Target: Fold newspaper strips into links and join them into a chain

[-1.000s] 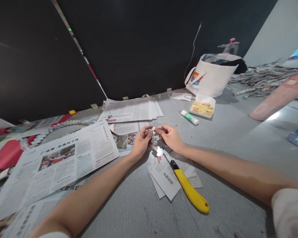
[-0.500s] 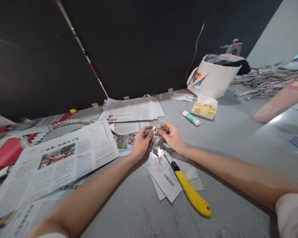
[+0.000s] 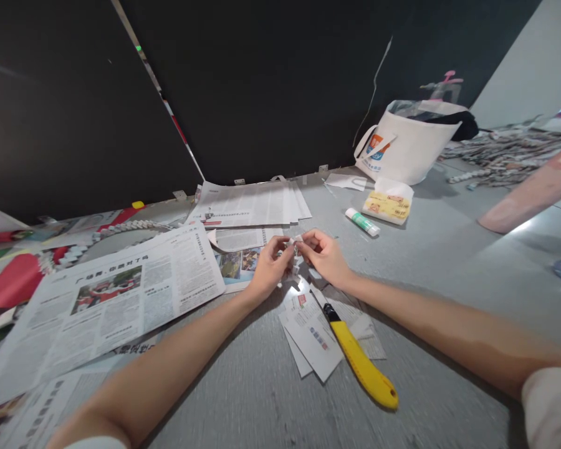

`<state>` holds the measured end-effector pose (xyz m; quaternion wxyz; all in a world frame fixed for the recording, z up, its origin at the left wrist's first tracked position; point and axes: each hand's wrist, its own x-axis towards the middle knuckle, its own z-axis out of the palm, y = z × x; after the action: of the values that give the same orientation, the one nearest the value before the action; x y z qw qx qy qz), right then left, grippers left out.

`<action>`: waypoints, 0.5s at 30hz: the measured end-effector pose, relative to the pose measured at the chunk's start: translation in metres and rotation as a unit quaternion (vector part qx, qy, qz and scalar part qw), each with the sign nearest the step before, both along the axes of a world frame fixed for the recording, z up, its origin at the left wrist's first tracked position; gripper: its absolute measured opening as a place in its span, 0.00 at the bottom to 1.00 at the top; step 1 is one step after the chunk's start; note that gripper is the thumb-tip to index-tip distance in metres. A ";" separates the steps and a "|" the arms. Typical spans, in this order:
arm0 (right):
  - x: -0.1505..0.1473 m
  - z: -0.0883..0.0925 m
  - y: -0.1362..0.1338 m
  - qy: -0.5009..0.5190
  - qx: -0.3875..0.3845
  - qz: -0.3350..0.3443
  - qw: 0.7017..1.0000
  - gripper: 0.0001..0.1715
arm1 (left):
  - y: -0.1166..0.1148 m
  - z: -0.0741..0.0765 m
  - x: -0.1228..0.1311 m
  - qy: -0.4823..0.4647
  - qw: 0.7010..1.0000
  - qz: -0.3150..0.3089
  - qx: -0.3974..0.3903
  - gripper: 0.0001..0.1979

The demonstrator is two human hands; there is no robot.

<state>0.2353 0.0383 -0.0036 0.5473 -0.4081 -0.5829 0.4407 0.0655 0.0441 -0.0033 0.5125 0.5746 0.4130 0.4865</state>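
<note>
My left hand (image 3: 273,265) pinches a small folded paper chain (image 3: 297,267), its white zigzag links hanging below the fingertips. Meeting it at the top of the chain, my right hand (image 3: 325,257) has thumb and index finger closed on a small folded paper strip (image 3: 298,239). The fingers partly hide where strip and chain meet. Just below the hands, a yellow-handled utility knife (image 3: 362,365) lies with its blade end over a small pile of cut paper pieces (image 3: 311,340).
Newspaper sheets (image 3: 168,284) spread on the left, with more printed paper (image 3: 247,202) behind the hands. A glue stick (image 3: 362,222), tissue pack (image 3: 388,204) and white bag (image 3: 409,146) stand or lie right of centre. A pinkish cylindrical thing (image 3: 530,193) is farther right.
My fingertips have come closer together, bringing the folded strip in my right hand against the top of the chain. The knife and paper pile have stayed in place.
</note>
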 end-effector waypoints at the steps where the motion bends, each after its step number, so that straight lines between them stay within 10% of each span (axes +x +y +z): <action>1: 0.000 0.001 -0.001 -0.004 0.002 -0.001 1.000 0.29 | 0.000 0.001 0.000 0.015 1.000 0.012 0.013 0.21; 15: 0.000 0.000 -0.001 -0.002 -0.014 -0.008 1.000 0.28 | 0.001 0.000 -0.001 -0.062 0.996 -0.005 -0.062 0.30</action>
<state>0.2357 0.0370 -0.0039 0.5439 -0.4213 -0.5745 0.4433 0.0648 0.0456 -0.0028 0.5739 0.5124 0.4072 0.4922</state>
